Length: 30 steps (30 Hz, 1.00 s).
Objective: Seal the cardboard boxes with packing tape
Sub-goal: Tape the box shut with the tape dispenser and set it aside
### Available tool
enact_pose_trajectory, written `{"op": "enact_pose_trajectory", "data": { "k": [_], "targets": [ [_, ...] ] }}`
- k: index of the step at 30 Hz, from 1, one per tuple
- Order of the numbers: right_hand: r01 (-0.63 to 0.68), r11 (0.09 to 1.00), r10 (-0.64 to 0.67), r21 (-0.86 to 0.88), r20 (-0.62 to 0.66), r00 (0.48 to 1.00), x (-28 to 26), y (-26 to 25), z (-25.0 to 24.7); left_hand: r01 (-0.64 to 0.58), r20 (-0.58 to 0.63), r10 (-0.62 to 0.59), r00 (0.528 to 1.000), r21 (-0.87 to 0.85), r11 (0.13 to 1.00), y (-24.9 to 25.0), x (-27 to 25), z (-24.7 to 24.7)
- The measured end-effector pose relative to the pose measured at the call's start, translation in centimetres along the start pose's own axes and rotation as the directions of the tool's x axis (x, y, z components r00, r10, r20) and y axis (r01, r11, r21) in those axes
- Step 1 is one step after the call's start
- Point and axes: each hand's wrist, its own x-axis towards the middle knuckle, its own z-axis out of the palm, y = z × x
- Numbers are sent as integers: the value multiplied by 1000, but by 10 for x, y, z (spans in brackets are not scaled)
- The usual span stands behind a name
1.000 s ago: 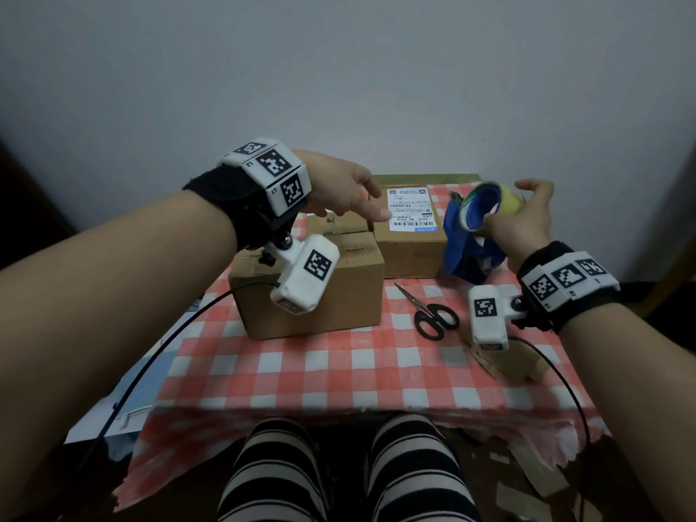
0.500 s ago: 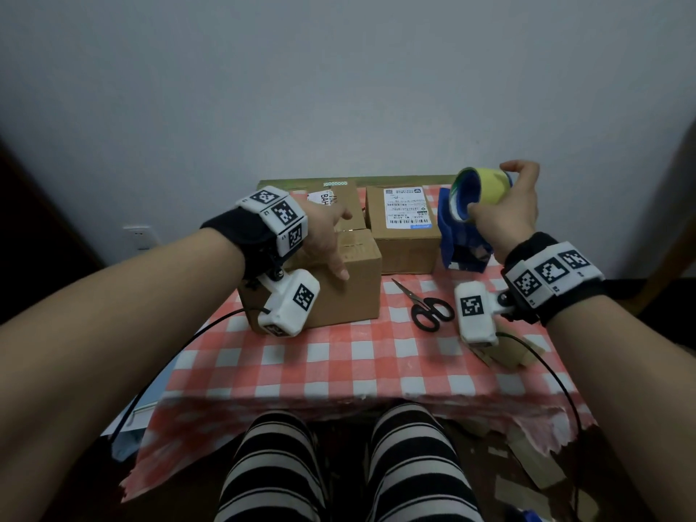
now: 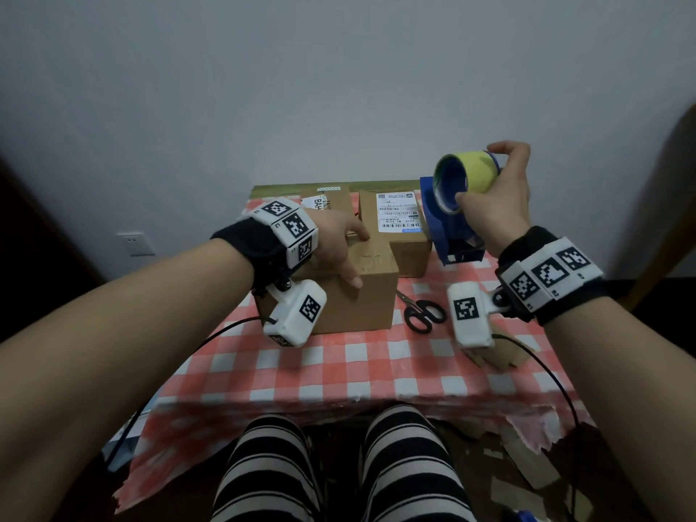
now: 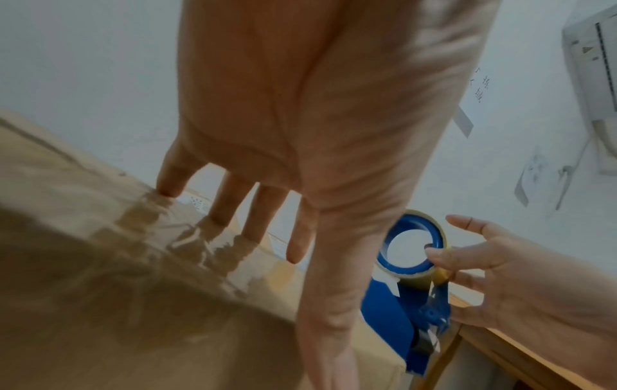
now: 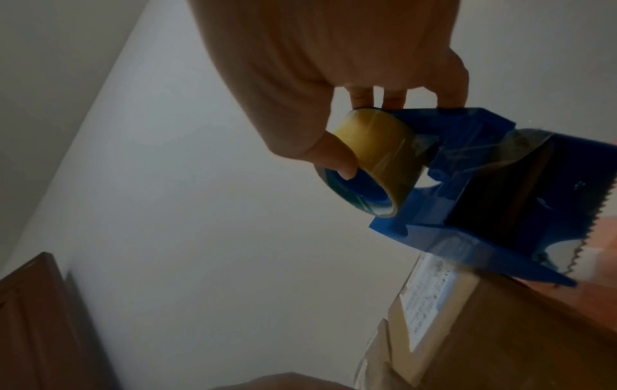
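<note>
A plain cardboard box point(image 3: 354, 299) stands nearest on the checked table, its top glossy with tape. My left hand point(image 3: 337, 244) lies flat on that top with straight, spread fingers point(image 4: 233, 208). Behind it stand two more boxes, one with a white shipping label point(image 3: 397, 212) and one further left point(image 3: 331, 199). My right hand point(image 3: 493, 197) holds a blue tape dispenser point(image 3: 452, 224) in the air at the right, thumb and fingers curled round its yellowish tape roll point(image 3: 465, 173). In the right wrist view the dispenser's point(image 5: 494, 195) serrated blade points down toward the labelled box point(image 5: 484, 329).
Black-handled scissors point(image 3: 420, 312) lie on the red-and-white checked tablecloth point(image 3: 339, 371) right of the near box. Cardboard scraps point(image 3: 497, 356) sit near the right edge under my right wrist. A wall rises just behind the boxes. My striped-trousered legs are below the table's front edge.
My left hand came down from above the boxes and settled flat on the near box. My right hand raised the tape dispenser higher.
</note>
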Motion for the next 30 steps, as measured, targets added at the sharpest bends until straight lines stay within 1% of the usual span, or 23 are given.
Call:
{"op": "enact_pose_trajectory", "data": {
  "k": [2, 4, 8, 10, 13, 15, 17, 20, 23, 26, 28, 30],
  "targets": [
    [22, 1000, -22, 13, 25, 999, -1, -5, -2, 7, 4, -7, 1000, -4, 1000, -1, -2, -2],
    [34, 999, -36, 31, 65, 997, -2, -10, -2, 0, -20, -1, 1000, -60, 998, -3, -6, -7],
    [65, 996, -73, 57, 143, 987, -6, -17, -6, -53, -136, 29, 990, -175, 983, -8, -14, -20],
    [87, 991, -106, 97, 203, 973, -11, -24, -11, -92, -192, 36, 981, -296, 951, -10, -17, -25],
    [117, 982, -164, 147, 364, 917, -19, -36, -19, -187, -252, 64, 966, -501, 845, -10, -26, -32],
    [131, 975, -202, 180, 469, 860, -24, -43, -23, -253, -269, 114, 956, -569, 783, -8, -32, -36],
    [142, 968, -235, 208, 543, 806, -28, -48, -24, -303, -265, 174, 948, -599, 741, -6, -38, -39],
    [168, 951, -292, 260, 577, 763, -32, -54, -25, -337, -237, 241, 941, -619, 709, -7, -44, -44],
    [153, 947, -301, 284, 610, 733, -35, -56, -25, -347, -238, 252, 938, -629, 696, -10, -53, -47],
    [172, 946, -313, 275, 642, 700, -37, -57, -21, -349, -227, 265, 937, -618, 705, -11, -57, -47],
    [173, 946, -314, 274, 651, 691, -35, -56, -17, -341, -218, 263, 940, -637, 691, -13, -59, -46],
    [178, 946, -317, 271, 653, 688, -35, -56, -12, -342, -223, 261, 939, -671, 658, -16, -58, -45]
  ]
}}
